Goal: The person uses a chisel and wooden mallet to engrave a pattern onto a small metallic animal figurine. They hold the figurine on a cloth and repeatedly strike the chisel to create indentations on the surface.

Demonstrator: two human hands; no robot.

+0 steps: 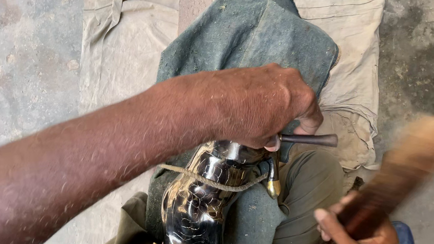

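The dark metal figure [199, 206] gleamed, tied by a cord [207, 182], on grey cloth [250, 31] across your lap. Your left hand [259, 106] clenched a chisel [309, 140] against it; your right hand [357, 231] gripped a blurred wooden mallet [407, 165].

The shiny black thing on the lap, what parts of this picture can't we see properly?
- Shiny black carving, head view: its top lies under the left hand, its bottom is cut off by the frame's lower edge.
- Chisel: the tip is hidden behind the hand.
- Wooden mallet in the right hand: blurred, shape unclear.
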